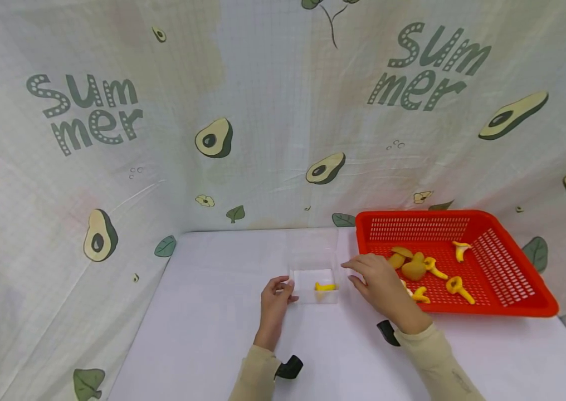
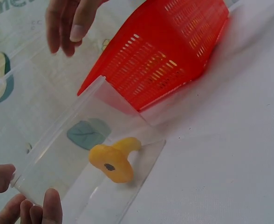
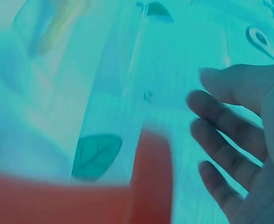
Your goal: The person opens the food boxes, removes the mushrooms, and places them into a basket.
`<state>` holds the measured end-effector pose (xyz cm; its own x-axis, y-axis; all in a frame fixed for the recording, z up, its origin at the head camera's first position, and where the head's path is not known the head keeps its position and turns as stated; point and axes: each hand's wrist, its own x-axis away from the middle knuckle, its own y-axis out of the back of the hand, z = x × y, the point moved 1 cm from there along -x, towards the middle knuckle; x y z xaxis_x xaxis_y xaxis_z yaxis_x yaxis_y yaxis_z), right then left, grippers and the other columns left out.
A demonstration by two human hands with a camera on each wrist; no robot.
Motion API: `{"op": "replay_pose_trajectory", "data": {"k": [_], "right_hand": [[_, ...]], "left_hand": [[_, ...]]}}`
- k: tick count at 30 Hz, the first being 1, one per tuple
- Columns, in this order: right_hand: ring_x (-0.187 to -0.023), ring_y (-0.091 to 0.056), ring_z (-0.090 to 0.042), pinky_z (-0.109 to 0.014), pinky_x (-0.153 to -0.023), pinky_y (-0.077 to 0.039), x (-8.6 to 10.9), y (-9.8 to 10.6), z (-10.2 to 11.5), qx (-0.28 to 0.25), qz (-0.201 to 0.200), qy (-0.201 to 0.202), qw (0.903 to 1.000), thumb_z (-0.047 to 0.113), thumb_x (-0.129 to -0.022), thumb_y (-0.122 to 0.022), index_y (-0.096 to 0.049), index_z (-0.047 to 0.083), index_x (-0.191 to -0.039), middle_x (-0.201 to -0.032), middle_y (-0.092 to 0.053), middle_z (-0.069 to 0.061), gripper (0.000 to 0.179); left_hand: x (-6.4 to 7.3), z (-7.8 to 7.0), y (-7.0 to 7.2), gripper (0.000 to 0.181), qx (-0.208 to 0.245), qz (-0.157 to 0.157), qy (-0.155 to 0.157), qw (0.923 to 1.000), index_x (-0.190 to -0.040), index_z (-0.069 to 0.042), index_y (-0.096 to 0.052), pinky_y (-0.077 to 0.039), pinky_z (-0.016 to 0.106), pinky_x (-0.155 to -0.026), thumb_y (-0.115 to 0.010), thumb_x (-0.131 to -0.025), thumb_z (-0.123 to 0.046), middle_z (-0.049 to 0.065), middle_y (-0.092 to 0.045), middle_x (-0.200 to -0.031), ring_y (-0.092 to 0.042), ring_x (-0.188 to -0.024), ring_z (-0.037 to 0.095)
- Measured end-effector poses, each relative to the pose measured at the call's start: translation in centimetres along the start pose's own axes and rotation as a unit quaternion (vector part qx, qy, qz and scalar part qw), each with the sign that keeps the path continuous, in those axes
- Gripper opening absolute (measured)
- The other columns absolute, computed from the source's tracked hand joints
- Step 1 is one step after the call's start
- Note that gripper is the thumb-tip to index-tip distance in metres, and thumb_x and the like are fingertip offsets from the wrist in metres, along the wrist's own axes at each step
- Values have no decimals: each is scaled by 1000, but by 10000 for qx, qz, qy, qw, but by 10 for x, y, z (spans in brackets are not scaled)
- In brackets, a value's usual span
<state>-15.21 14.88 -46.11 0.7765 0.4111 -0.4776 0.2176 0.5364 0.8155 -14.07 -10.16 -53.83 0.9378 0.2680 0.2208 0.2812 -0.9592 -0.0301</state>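
Note:
A clear plastic box (image 1: 303, 278) stands on the table, a see-through flap like a lid (image 1: 311, 239) at its back. Inside lies one yellow chanterelle-shaped mushroom (image 1: 325, 287), seen larger through the wall in the left wrist view (image 2: 113, 163). My left hand (image 1: 275, 301) holds the box at its left side, thumb and fingers about its corner in the left wrist view. To the right of the box, my right hand (image 1: 380, 284) hovers by the basket's left edge, fingers loosely extended and holding nothing. The right wrist view shows this hand (image 3: 239, 130) apart from anything.
A red perforated basket (image 1: 518, 311) stands to the right, close to the box. In it lie several yellow chanterelles (image 1: 455, 287) and some brownish mushrooms (image 1: 415, 268). Behind the white table (image 1: 213, 289) hangs a cloth printed with avocados.

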Motion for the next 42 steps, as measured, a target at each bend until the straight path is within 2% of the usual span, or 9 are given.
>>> {"op": "replay_pose_trajectory", "data": {"k": [6,10,14,17,21,24,29,31,42], "right_hand": [[-107,-67,-28,-49,-97,-60,-22,-16,16,-142,928,167,9954,4,-83,-89,-79,12,-113,-112,-77,-4,33],[-110,-67,-28,-52,-101,-58,-35,-31,20,-235,1564,184,9872,3,-86,-86,-79,12,-114,-114,-77,-5,30],[-112,-67,-29,-52,-103,-57,-45,-44,20,-288,2008,207,9790,1,-88,-83,-80,11,-114,-114,-76,-6,28],[-108,-67,-28,-48,-101,-59,-49,-52,18,-300,2205,219,9747,0,-87,-84,-82,10,-111,-112,-77,-5,26],[-102,-68,-28,-44,-95,-61,-53,-59,19,-332,2352,333,9708,-2,-86,-85,-83,10,-107,-109,-77,-6,25],[-102,-68,-29,-44,-95,-61,-55,-62,20,-405,2485,218,9675,-5,-86,-83,-83,10,-105,-109,-77,-7,24],[-103,-68,-30,-46,-97,-61,-61,-66,22,-545,2870,-287,9560,-8,-88,-80,-83,6,-104,-110,-77,-10,22],[-101,-68,-31,-46,-97,-61,-63,-67,23,-546,3014,-347,9513,-10,-87,-79,-83,5,-102,-108,-77,-10,21],[-87,-65,-24,-44,-90,-64,-70,-73,24,-626,3405,-657,9359,-7,-88,-80,-83,5,-92,-96,-76,-6,13]], "left_hand": [[-2,3,0,31,123,66,-14,9999,-127,8,-63,-64,24,-71,-71,-101,-8,6,-59,-95,-64,-70,12],[-2,3,1,33,214,128,-24,9997,-129,11,-61,-65,26,-72,-70,-102,-5,5,-58,-94,-64,-70,13],[-1,2,1,34,235,180,-33,9996,-130,12,-60,-65,27,-73,-69,-102,-5,4,-58,-95,-65,-71,13],[0,2,1,33,331,235,-63,9992,-129,11,-61,-65,26,-73,-70,-101,-6,4,-58,-94,-66,-70,13],[2,3,2,31,517,343,-430,9971,-124,13,-61,-64,23,-70,-71,-100,-4,4,-57,-91,-65,-71,11],[3,3,3,32,561,389,-621,9957,-124,15,-60,-64,23,-69,-71,-100,-4,4,-57,-91,-64,-72,9],[0,3,3,34,530,295,-208,9979,-128,13,-60,-64,22,-70,-70,-100,-2,3,-56,-92,-61,-73,10],[-2,3,3,35,484,266,-111,9984,-130,14,-59,-64,23,-70,-69,-100,-1,3,-56,-92,-61,-74,11],[0,2,2,35,412,287,-80,9987,-132,14,-58,-64,24,-71,-67,-101,-1,3,-55,-93,-61,-75,13]]}}
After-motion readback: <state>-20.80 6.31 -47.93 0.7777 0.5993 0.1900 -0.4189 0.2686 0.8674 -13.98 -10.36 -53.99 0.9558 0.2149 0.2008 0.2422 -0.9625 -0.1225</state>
